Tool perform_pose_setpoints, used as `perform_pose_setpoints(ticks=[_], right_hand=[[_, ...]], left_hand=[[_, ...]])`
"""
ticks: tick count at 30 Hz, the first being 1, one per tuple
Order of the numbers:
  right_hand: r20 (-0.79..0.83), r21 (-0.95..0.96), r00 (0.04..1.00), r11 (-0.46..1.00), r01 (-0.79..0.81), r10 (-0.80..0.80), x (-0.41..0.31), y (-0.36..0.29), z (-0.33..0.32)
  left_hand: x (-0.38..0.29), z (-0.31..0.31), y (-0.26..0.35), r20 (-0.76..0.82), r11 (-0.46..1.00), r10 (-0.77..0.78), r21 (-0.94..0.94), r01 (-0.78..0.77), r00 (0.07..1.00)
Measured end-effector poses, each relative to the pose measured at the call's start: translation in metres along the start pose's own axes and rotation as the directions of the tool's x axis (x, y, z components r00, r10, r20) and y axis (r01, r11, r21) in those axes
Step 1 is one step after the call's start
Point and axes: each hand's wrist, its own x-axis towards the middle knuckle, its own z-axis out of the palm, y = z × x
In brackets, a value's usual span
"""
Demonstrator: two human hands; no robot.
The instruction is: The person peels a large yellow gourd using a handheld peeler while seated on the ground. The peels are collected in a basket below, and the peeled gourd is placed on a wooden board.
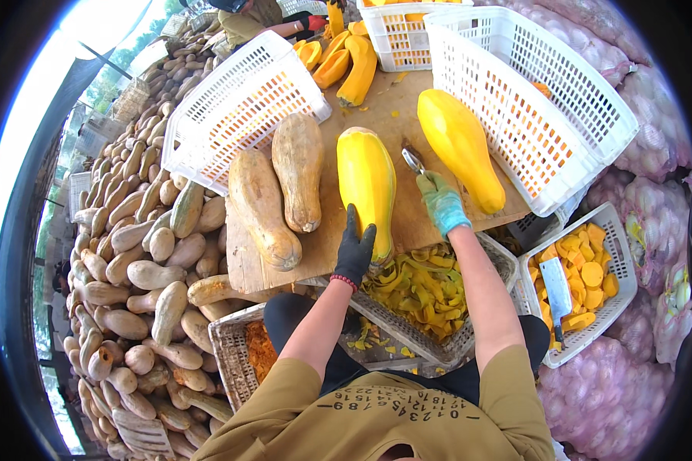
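Note:
A mostly peeled yellow squash (367, 178) lies lengthwise on the wooden board (328, 253), its narrow end towards me. My left hand (355, 245), in a black glove, grips this squash near its narrow end. To its right, my right hand (438, 199) wears a green and blue glove and is closed around a metal peeler (413, 161), which is apart from the squash. Another peeled squash (458, 147) rests beyond my right hand. Two unpeeled tan squashes, one nearer (262, 210) and one farther (297, 173), lie left of my left hand.
Below the board's edge stands a crate of peelings (421, 288). A cleaver (556, 291) lies on cut pieces in a crate (625, 276) at right. White crates (553, 104) border the board. Unpeeled squashes (155, 276) are heaped left. Another person's red-gloved hand (316, 23) is at the far side.

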Motion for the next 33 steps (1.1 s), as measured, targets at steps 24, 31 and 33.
perform_pose_setpoints(ticks=[24,31,33], right_hand=[[-0.014,-0.465,0.997,0.882,-0.075,0.078,0.059,-0.053,0.041],[-0.018,-0.471,0.967,0.851,-0.232,0.254,0.018,-0.035,0.050],[0.036,-0.468,0.973,0.864,-0.185,0.227,-0.017,-0.011,0.054]], left_hand=[[0.005,-0.005,-0.006,0.129,0.996,0.069,-0.057,-0.062,0.989],[0.009,0.003,-0.005,0.042,0.997,0.062,-0.057,-0.059,0.997],[0.011,0.010,-0.008,-0.010,0.995,0.053,-0.087,-0.054,0.999]])
